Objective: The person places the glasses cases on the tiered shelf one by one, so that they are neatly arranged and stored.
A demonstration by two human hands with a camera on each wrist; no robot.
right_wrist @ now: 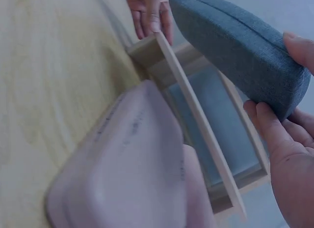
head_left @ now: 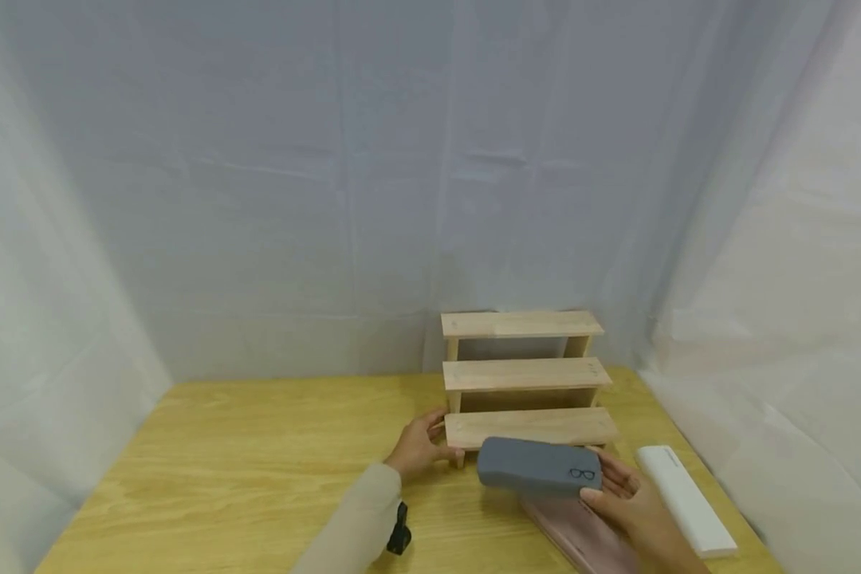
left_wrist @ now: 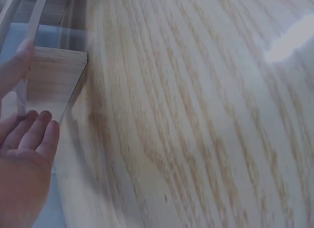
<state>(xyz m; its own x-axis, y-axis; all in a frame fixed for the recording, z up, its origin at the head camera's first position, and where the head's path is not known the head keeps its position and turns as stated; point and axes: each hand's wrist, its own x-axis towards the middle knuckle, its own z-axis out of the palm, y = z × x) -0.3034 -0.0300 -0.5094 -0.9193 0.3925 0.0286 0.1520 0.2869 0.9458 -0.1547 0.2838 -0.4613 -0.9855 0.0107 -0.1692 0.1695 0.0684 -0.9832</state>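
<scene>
My right hand (head_left: 634,498) grips a grey-blue glasses case (head_left: 531,464) by its right end, the thumb on one side and fingers on the other. A small glasses emblem marks that end. The case is held in front of the lowest step of a three-tier wooden display shelf (head_left: 527,373), overlapping the step's front edge in the head view. At the left end of that lowest step, my left hand (head_left: 418,448) holds the board between thumb and fingers. Below the glasses case lies a pink case (right_wrist: 132,159) with dark lettering, partly covered in the head view by the right hand.
A long white box (head_left: 686,501) lies on the wooden table (head_left: 258,462) near its right edge, just beyond the right hand. White sheeting (head_left: 294,199) hangs behind the table and along both sides. The shelf stands toward the back right.
</scene>
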